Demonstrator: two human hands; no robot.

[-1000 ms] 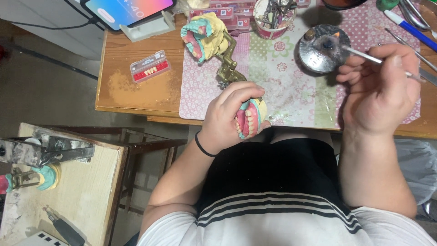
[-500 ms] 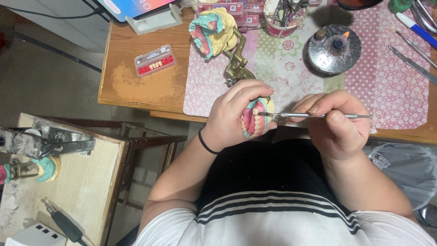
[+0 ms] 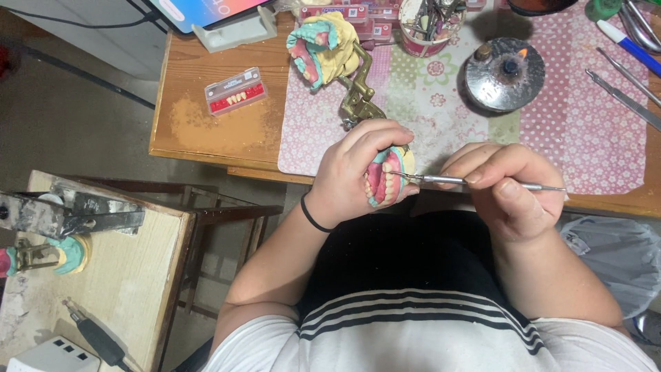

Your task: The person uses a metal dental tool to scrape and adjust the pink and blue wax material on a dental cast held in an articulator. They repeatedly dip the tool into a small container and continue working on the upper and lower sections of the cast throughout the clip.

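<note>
Table (image 3: 206,131): I see its near edge just behind both hands.
Mat (image 3: 585,138): pink, spotted, covering the table's right part.
Burner (image 3: 504,74): lit, toward the far edge.
Articulator (image 3: 330,52): far edge, clear of my reach.
Left hand (image 3: 351,176): wrapped tight around the denture model (image 3: 385,180), off the near edge.
Right hand (image 3: 506,189): pinching the metal tool (image 3: 475,182), tip touching the teeth.

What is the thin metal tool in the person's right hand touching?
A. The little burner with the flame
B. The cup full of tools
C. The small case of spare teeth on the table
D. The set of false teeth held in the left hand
D: the tip of the thin metal tool in the right hand rests against the false teeth gripped by the left hand, away from the burner.
</note>
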